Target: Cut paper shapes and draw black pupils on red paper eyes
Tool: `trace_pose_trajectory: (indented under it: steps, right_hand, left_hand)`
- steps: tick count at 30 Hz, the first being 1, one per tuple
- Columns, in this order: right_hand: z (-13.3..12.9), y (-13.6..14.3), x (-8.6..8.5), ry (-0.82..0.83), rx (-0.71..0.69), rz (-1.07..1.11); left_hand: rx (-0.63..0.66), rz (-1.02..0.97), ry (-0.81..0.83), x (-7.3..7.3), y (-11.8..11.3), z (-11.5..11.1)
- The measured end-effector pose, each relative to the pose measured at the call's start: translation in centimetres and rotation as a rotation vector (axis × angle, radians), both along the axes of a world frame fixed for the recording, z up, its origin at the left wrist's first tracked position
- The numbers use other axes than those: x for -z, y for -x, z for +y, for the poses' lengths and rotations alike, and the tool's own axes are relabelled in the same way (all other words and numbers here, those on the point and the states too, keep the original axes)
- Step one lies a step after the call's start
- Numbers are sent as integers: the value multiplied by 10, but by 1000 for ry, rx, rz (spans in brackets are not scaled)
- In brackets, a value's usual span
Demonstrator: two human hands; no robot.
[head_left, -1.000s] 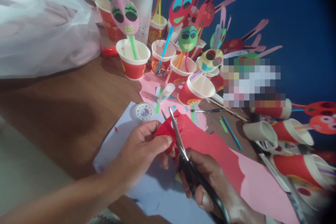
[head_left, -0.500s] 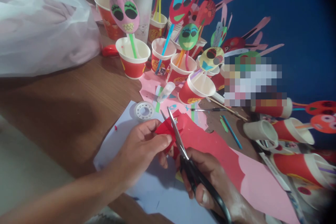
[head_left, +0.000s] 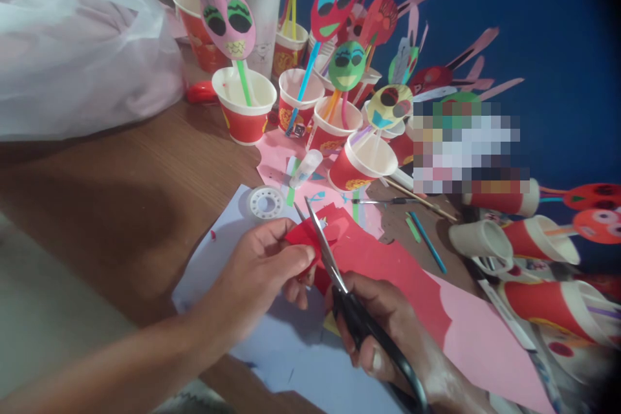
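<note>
My left hand (head_left: 274, 259) pinches a small red paper piece (head_left: 303, 236) between thumb and fingers. In my right hand (head_left: 388, 317) are black-handled scissors (head_left: 359, 320), their blades slightly parted and pointing up and left at the right side of the red piece. Under and beyond the hands lies a larger red sheet (head_left: 398, 272), partly over a pink sheet (head_left: 490, 343). Blue-white paper (head_left: 208, 272) is spread below my left hand. A white tape roll (head_left: 266, 203) rests on that paper, just beyond my left hand.
Red and white paper cups (head_left: 245, 123) holding straws with paper faces (head_left: 228, 19) stand at the back and right. A white plastic bag (head_left: 82, 45) is at the back left of the brown table (head_left: 194, 155). A glue stick (head_left: 306, 169) and a blue straw (head_left: 428, 242) lie behind.
The scissor tips and the red piece have shifted very slightly left. The fingers under my left hand are a little differently curled. Both holds are kept.
</note>
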State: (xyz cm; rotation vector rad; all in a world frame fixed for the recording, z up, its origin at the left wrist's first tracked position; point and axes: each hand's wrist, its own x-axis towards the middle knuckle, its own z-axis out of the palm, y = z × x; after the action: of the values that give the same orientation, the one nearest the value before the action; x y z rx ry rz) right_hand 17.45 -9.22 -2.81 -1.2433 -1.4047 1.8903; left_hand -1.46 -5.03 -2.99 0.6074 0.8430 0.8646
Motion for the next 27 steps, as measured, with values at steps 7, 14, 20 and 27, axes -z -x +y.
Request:
trace_pose_trajectory:
  steps: [7, 14, 20, 27]
  right_hand:
    - [-1, -1, 1, -4, -1, 10]
    - [-1, -1, -1, -39, -34, -40]
    - [1, 1, -2, -29, -31, -49]
    - [1, 0, 0, -28, -16, -38]
  left_hand:
    - [6, -7, -5, 1, 0, 2]
    - [17, 2, 22, -2, 0, 2]
    - [10, 1, 42, -4, -1, 3]
    - [14, -8, 52, -4, -1, 4]
